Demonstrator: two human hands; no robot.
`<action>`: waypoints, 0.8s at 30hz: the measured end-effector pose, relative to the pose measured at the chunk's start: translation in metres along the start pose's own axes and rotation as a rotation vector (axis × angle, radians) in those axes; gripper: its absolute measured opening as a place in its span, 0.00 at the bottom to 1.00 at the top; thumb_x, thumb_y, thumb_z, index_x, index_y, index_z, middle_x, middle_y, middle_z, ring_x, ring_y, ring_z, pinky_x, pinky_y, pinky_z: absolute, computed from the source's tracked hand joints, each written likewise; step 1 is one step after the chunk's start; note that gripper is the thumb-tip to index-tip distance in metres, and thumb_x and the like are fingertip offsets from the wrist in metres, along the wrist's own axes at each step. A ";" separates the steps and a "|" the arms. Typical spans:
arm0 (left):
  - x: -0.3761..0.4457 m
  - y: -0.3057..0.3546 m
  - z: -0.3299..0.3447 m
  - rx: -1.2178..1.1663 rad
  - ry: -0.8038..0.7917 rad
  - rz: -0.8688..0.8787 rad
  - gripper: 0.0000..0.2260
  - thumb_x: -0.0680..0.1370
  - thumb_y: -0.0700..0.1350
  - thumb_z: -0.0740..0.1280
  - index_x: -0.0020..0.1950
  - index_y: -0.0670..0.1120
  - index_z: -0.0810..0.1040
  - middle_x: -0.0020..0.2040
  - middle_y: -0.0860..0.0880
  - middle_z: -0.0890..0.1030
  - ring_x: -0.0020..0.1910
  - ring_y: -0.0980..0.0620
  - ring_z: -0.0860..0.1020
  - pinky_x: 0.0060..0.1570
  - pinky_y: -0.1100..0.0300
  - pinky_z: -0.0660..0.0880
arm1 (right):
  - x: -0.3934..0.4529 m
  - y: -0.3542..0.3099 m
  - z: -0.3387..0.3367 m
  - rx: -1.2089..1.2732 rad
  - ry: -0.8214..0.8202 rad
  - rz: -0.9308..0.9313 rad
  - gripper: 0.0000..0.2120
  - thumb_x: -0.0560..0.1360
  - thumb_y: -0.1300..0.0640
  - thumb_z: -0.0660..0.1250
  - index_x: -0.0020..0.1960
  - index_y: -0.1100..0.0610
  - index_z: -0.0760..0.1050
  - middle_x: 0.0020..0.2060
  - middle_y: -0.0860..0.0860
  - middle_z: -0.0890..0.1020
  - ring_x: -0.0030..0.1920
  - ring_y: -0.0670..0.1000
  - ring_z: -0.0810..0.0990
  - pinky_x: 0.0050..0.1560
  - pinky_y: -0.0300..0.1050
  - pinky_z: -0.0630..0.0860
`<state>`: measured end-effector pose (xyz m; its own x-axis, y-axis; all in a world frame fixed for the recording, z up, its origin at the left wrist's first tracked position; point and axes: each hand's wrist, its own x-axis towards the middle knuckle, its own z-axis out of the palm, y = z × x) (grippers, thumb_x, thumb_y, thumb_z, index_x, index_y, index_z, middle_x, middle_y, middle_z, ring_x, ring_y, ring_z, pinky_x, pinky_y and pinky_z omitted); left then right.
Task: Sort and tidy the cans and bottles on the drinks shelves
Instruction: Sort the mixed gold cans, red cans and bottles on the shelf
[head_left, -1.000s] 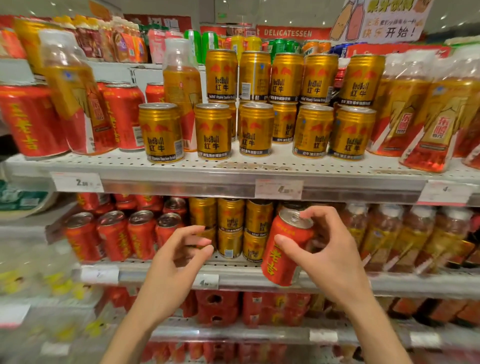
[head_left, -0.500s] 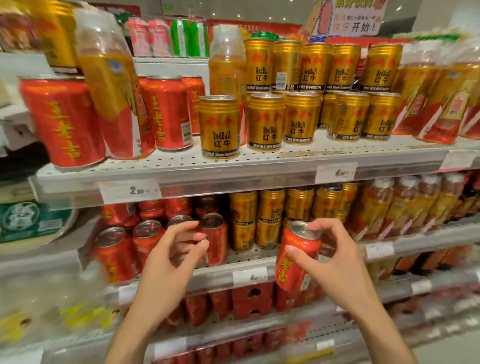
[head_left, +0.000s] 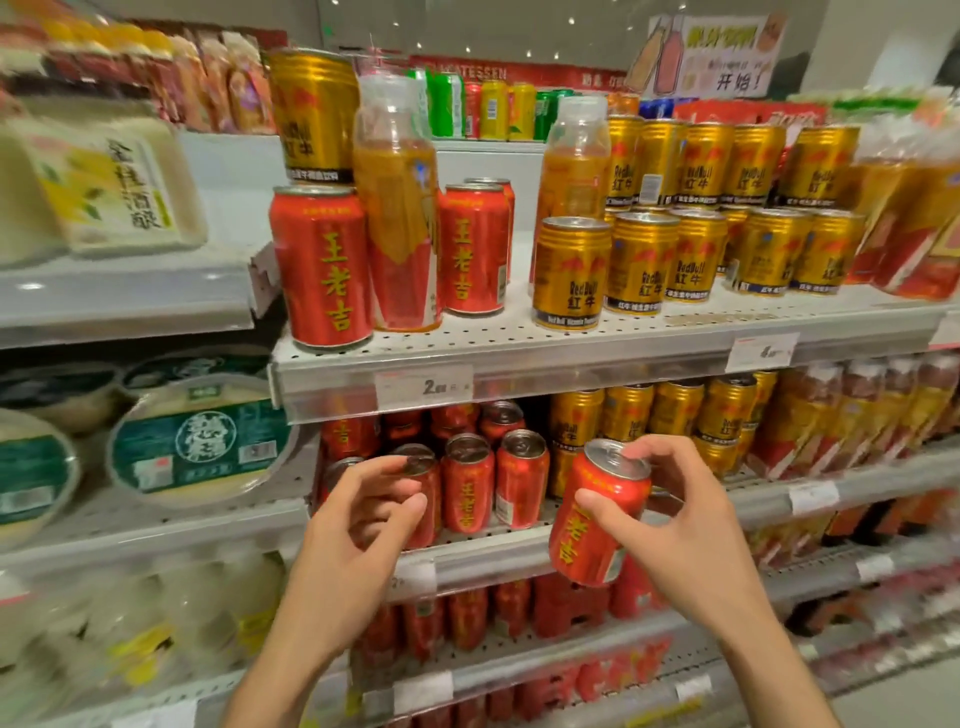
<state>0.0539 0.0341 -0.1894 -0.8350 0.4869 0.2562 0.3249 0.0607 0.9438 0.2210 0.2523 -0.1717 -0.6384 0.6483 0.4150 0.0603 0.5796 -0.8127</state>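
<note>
At lower right of centre, the right hand (head_left: 680, 525) gripped a tilted red can (head_left: 592, 525) in front of the middle shelf (head_left: 493, 564). The left hand (head_left: 358, 519), fingers loosely curled and holding nothing, hovered before the shelved red cans (head_left: 467, 483).

A right hand (head_left: 675, 525) grips a tilted red can (head_left: 597, 512) (yellow lettering) before the middle shelf (head_left: 498, 558); the left hand (head_left: 358, 525) hovers beside it, fingers loosely curled.
</note>
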 end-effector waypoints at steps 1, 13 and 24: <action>0.001 0.003 -0.003 0.005 0.010 0.010 0.12 0.78 0.46 0.71 0.60 0.57 0.78 0.52 0.56 0.84 0.50 0.55 0.83 0.51 0.61 0.80 | 0.004 -0.005 0.000 0.011 -0.005 -0.017 0.20 0.67 0.50 0.80 0.53 0.44 0.74 0.52 0.34 0.78 0.55 0.38 0.78 0.50 0.30 0.71; 0.033 0.080 -0.026 0.270 0.155 0.340 0.13 0.77 0.46 0.73 0.59 0.58 0.79 0.49 0.61 0.85 0.50 0.59 0.83 0.52 0.64 0.78 | 0.079 -0.095 -0.027 0.078 -0.031 -0.296 0.23 0.63 0.38 0.77 0.53 0.43 0.74 0.49 0.37 0.81 0.50 0.41 0.82 0.48 0.40 0.78; 0.098 0.170 -0.039 0.678 0.348 0.647 0.18 0.78 0.50 0.70 0.67 0.50 0.74 0.58 0.50 0.78 0.54 0.52 0.79 0.54 0.55 0.78 | 0.157 -0.159 -0.008 -0.122 -0.195 -0.530 0.23 0.70 0.40 0.76 0.57 0.49 0.71 0.47 0.40 0.79 0.46 0.43 0.83 0.44 0.43 0.85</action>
<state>0.0095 0.0582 0.0043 -0.4565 0.3259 0.8279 0.8569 0.4114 0.3105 0.1175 0.2655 0.0262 -0.7346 0.1578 0.6599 -0.2256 0.8604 -0.4570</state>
